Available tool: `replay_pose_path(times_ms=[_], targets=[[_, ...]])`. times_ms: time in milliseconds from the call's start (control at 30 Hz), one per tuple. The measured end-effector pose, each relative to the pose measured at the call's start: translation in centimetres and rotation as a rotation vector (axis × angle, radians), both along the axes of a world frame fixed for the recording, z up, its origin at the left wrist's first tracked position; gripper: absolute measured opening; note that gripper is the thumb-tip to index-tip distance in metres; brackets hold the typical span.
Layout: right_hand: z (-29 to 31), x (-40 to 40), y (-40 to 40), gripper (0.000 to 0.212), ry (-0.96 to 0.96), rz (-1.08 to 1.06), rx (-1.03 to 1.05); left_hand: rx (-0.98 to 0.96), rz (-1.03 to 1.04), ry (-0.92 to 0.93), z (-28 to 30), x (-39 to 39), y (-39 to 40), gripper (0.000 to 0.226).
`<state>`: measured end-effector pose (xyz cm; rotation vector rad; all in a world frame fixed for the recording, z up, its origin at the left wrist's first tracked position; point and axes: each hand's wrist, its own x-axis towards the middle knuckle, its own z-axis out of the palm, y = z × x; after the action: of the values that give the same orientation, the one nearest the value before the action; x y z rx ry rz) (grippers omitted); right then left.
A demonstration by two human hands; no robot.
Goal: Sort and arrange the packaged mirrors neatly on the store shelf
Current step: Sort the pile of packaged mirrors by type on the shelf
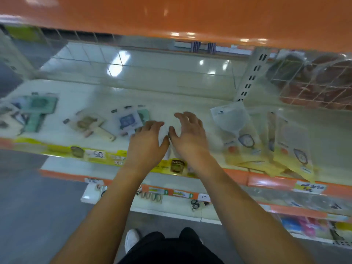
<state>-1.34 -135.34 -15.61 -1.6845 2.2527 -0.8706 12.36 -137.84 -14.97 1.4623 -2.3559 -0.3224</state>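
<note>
Hands over a glossy white shelf point(114, 96).
Left hand point(148, 141) and right hand point(188, 138) lay spread, thumbs touching, beside flat plastic-wrapped mirrors point(245, 138).

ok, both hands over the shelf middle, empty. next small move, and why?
Probably the left hand goes left to the blue-label packet: it lies askew beside that hand, and the right hand too holds nothing. Blur hides finer detail.

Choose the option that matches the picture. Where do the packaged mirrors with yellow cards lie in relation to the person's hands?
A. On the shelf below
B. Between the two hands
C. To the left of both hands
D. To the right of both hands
D: the mirrors with yellow cards lie on the shelf right of the left hand and the right hand.
</note>
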Motion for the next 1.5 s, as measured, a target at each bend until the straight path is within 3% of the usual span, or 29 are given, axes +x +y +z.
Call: replay_pose_path(times_ms=[567, 867, 1067, 1500], targets=[[-1.7, 19.0, -8.5, 0.05, 0.09, 0.047, 0.111, 0.074, 0.129, 0.045, -1.9, 18.6, -7.9, 0.045], [-1.6, 16.6, -9.5, 0.052, 0.128, -0.065, 0.209, 0.098, 0.091, 0.079, -2.3, 18.3, -8.6, 0.044], [-2.1, 16.0, -10.7, 0.054, 0.161, -0.022, 0.35, 0.099, 0.15, 0.047, -2.1, 17.8, -9.2, 0.04], [-1.2, 16.4, -12.4, 0.05, 0.142, 0.084, 0.177, 0.061, 0.228, 0.04, -1.3, 17.9, -10.2, 0.04]])
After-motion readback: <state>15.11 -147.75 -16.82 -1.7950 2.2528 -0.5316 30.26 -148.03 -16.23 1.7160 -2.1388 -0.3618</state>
